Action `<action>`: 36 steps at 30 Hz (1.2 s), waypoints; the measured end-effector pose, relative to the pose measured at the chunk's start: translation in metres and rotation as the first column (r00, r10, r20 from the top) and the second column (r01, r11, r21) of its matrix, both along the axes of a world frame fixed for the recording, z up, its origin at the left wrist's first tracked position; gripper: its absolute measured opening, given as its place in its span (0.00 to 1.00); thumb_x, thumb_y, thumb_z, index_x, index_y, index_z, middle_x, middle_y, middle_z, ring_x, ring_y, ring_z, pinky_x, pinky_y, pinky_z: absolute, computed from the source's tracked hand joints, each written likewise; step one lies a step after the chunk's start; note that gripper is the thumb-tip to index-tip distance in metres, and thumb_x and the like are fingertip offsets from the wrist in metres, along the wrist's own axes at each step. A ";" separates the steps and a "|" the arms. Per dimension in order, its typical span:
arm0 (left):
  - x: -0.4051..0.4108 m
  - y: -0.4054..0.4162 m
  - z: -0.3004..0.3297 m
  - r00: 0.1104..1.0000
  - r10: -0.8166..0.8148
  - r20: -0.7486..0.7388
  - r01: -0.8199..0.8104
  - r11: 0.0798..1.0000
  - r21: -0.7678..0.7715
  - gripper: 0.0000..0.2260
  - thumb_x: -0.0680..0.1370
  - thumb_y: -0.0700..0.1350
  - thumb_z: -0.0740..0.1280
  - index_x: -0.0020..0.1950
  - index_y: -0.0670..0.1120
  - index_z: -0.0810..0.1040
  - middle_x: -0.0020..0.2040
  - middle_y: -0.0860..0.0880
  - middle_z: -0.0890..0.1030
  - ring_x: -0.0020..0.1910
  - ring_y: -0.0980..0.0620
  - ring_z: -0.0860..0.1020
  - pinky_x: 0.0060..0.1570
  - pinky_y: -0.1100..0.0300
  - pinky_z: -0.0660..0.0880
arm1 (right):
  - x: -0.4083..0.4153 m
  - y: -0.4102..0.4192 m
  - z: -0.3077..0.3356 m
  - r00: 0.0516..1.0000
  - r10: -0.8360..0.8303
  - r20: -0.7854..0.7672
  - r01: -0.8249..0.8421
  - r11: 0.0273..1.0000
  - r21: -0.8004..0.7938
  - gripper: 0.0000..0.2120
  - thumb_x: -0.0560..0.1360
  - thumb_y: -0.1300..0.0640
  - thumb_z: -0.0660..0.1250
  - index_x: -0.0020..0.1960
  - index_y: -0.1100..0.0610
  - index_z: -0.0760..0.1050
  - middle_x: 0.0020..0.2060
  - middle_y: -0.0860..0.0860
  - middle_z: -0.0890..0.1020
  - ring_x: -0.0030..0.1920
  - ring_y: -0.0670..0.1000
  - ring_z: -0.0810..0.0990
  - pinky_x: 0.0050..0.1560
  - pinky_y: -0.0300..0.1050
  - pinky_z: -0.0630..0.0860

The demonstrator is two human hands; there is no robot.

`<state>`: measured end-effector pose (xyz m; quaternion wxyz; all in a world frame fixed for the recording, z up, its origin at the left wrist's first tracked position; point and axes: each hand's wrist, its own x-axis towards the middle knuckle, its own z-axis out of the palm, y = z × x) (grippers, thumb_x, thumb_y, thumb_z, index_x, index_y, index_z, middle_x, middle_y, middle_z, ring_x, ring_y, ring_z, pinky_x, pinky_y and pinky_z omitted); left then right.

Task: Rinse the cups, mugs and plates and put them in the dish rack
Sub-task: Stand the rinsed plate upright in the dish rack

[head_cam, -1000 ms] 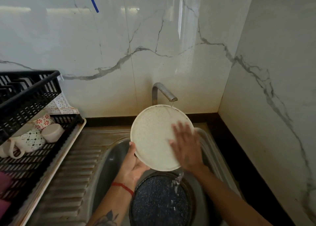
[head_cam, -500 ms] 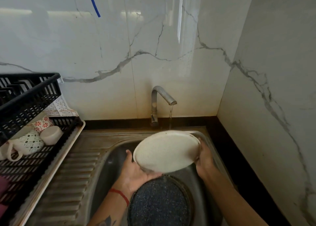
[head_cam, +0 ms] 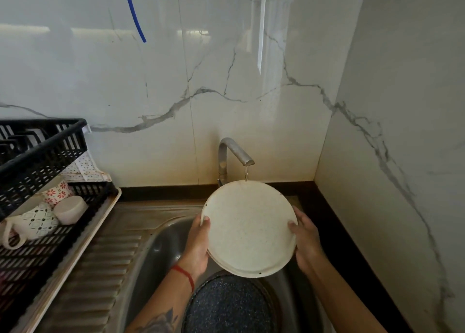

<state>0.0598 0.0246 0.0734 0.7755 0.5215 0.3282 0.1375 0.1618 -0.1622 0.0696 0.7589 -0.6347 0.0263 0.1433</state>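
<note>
Speckled cream plate (head_cam: 247, 228) tilted over sink (head_cam: 161, 244), under faucet (head_cam: 235, 152) stream. Left hand (head_cam: 198, 242) grips left rim, right hand (head_cam: 305, 239) grips right rim, thumbs on face. Likely stiff, wet, slippery, breakable; hold by rim, 2 hands. Dish rack (head_cam: 42, 171) far left.

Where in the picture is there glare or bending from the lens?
Head view: bright glare streaks lie on the glossy wall above the tap; the wide lens bends the wall corner and the rack at the edges; the plate, in both hands, is evenly lit and fairly sharp; the sink is dim.
</note>
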 end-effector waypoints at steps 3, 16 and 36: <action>0.013 -0.006 -0.011 0.991 0.091 -0.094 -0.091 0.996 0.006 0.16 0.84 0.47 0.54 0.71 0.47 0.66 0.57 0.45 0.75 0.49 0.46 0.75 0.46 0.49 0.73 | -0.003 0.002 0.026 0.992 0.006 0.127 -0.002 1.000 -0.031 0.20 0.79 0.62 0.61 0.69 0.50 0.70 0.60 0.48 0.74 0.53 0.47 0.75 0.45 0.46 0.76; 0.035 -0.061 -0.015 0.969 0.017 -0.245 -0.049 0.991 -0.123 0.11 0.82 0.39 0.55 0.56 0.42 0.76 0.53 0.42 0.78 0.48 0.44 0.76 0.45 0.49 0.76 | 0.026 -0.037 0.052 0.975 0.038 0.221 0.030 0.955 -0.296 0.18 0.79 0.56 0.63 0.68 0.54 0.71 0.62 0.55 0.76 0.60 0.58 0.75 0.61 0.63 0.73; -0.043 -0.029 0.028 0.988 -0.010 -0.154 0.091 0.843 0.530 0.29 0.82 0.38 0.57 0.78 0.57 0.49 0.73 0.48 0.64 0.61 0.55 0.65 0.55 0.57 0.70 | -0.016 -0.004 0.000 0.987 0.160 -0.034 -0.162 0.940 -0.301 0.21 0.76 0.64 0.63 0.69 0.55 0.68 0.61 0.57 0.75 0.60 0.60 0.74 0.54 0.56 0.76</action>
